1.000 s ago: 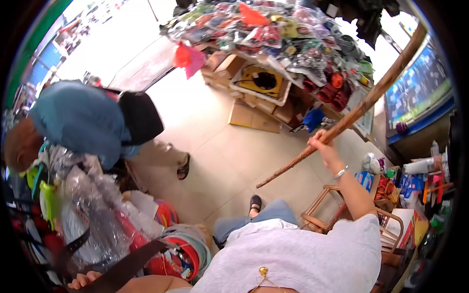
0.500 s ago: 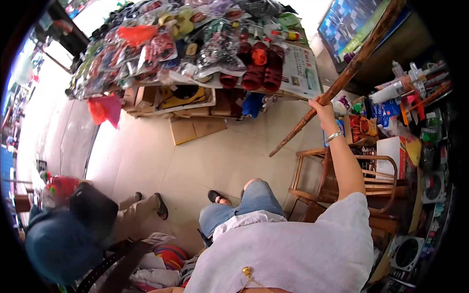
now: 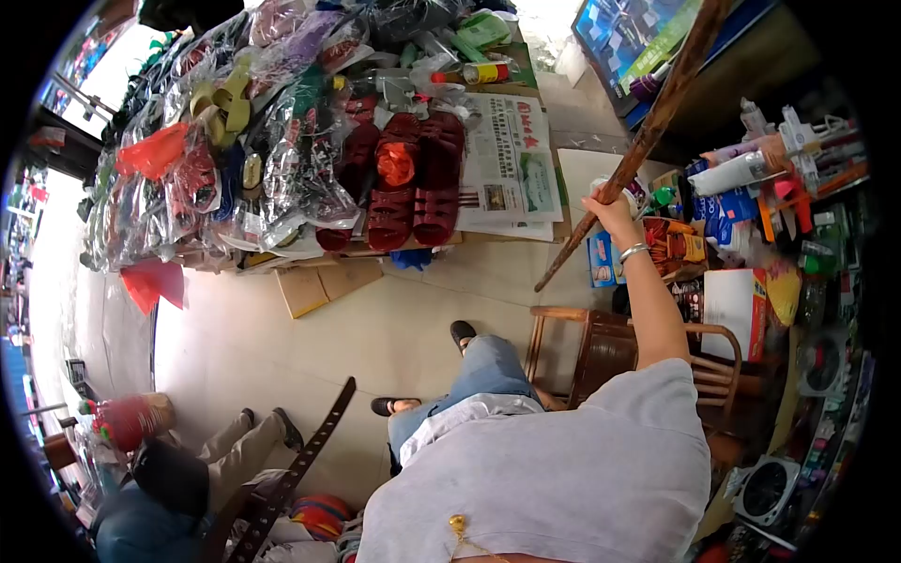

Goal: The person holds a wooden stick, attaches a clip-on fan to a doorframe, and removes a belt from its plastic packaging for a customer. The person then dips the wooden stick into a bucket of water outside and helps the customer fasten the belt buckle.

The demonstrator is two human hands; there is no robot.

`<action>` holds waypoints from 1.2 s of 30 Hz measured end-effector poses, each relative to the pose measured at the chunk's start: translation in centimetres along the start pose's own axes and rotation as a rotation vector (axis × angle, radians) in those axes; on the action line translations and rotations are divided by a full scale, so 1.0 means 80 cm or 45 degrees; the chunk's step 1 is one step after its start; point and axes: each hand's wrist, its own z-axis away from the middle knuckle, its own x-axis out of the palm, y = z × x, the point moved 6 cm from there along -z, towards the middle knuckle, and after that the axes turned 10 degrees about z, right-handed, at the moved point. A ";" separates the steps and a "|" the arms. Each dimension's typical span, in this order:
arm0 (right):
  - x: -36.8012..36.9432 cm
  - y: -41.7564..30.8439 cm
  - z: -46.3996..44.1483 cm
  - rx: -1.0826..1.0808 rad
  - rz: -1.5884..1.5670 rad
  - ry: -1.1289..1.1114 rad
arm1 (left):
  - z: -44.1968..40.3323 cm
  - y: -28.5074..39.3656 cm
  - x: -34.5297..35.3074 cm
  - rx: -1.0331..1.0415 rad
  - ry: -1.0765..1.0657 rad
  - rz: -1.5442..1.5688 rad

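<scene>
My right hand [image 3: 612, 216] is closed around a long, rough wooden pole [image 3: 661, 117], gripping it near its lower end. The pole slants from the top of the view down to a thin tip over the floor, left of my hand. A bracelet [image 3: 634, 251] circles that wrist. Below my raised forearm stands a brown wooden chair [image 3: 601, 352]. The table nearest the pole bears a spread newspaper [image 3: 511, 164] and dark red sandals [image 3: 392, 208]. My left hand is out of the picture.
Bagged shoes [image 3: 296, 141] cover the table ahead. A flattened cardboard box [image 3: 328, 284] lies on the floor before it. Goods crowd the right side, with a fan-like unit [image 3: 768, 491]. Lower left, a person in a blue top [image 3: 150, 521] sits or bends behind a hanging perforated strap [image 3: 300, 460].
The view has moved nearer the table, and my feet have stepped forward. My right hand still grips the pole. The perforated strap at lower left now reaches higher in view.
</scene>
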 end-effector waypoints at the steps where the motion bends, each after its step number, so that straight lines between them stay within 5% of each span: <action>1: -0.002 0.006 -0.013 0.000 0.002 -0.017 | 0.005 0.000 0.012 0.028 0.026 -0.030; 13: 0.031 0.043 -0.100 -0.166 0.100 -0.136 | 0.056 0.051 0.074 0.345 0.334 -0.259; 20: 0.060 0.057 -0.111 -0.014 0.327 -0.145 | 0.063 0.070 0.031 0.174 0.172 -0.312; 29: 0.059 0.050 -0.092 -0.297 0.034 -0.104 | 0.075 0.094 -0.015 0.108 0.117 -0.408; 36: 0.050 0.069 -0.079 -0.308 -0.023 -0.073 | 0.093 0.067 -0.006 -0.254 -0.086 0.089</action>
